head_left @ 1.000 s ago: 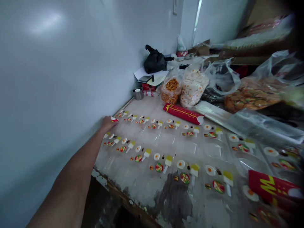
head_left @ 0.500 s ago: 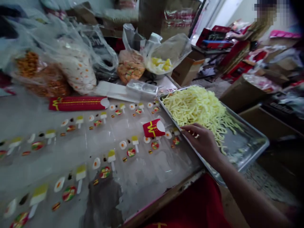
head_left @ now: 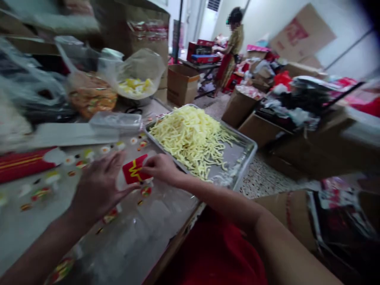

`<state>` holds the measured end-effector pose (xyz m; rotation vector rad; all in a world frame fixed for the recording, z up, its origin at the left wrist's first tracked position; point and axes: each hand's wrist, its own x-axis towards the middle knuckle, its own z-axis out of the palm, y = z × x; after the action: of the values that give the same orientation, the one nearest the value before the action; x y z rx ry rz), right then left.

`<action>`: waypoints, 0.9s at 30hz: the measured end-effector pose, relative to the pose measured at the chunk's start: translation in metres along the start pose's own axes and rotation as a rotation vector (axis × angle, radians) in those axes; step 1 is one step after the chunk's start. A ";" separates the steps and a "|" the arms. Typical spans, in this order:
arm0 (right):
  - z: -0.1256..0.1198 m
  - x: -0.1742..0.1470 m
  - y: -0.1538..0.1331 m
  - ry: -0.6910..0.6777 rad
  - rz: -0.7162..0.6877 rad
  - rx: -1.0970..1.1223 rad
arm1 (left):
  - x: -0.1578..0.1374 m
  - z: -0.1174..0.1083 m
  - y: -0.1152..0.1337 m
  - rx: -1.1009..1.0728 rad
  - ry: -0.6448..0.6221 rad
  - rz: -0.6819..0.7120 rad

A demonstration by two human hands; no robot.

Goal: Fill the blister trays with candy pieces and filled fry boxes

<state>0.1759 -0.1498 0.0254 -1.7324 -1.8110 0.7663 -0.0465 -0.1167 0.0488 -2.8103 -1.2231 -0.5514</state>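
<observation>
A small red carton (head_left: 135,170) with a yellow zigzag, like a fries carton, is between my hands over the table. My left hand (head_left: 97,186) is round its left end, thumb along the lower edge and fingers above. My right hand (head_left: 163,168) pinches its right end; the fingertips cover that part, so anything else in them is hidden. Just beyond my right hand, a metal tray (head_left: 237,166) bears a heap of pale yellow strips shaped like fries (head_left: 192,134). Tiny food-shaped pieces, such as a round red-and-green one (head_left: 146,191), lie in groups on the table.
A long red printed strip (head_left: 26,163) lies at the left. Behind are a clear plastic box (head_left: 115,120), a bag of orange pieces (head_left: 92,99) and a bag of yellow pieces (head_left: 136,87). Cardboard boxes (head_left: 182,85) crowd the floor. Farther back stands another person (head_left: 234,43).
My right hand has left the tray's edge and come to the carton. My left hand has entered from the left and closed on the carton. The view has swung right.
</observation>
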 end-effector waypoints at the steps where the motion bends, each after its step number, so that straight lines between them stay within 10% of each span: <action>1: -0.002 -0.007 -0.002 0.051 -0.019 -0.007 | 0.016 0.012 0.018 0.016 -0.013 0.064; 8: -0.028 -0.071 0.012 0.267 -0.028 -0.256 | 0.035 0.060 0.045 -0.093 -0.134 0.159; 16: -0.043 -0.114 0.027 0.230 -0.195 -0.326 | 0.023 0.057 0.113 -0.111 -0.060 0.230; 23: -0.124 -0.137 0.133 0.345 -0.035 -0.247 | 0.024 0.057 0.119 -0.088 -0.146 -0.160; 27: -0.148 -0.128 0.164 0.045 -0.231 -0.498 | 0.028 0.050 0.128 -0.142 -0.062 -0.124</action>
<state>0.4028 -0.2664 0.0165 -1.7584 -2.2541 0.1856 0.0783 -0.1771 0.0258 -2.9020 -1.4329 -0.5843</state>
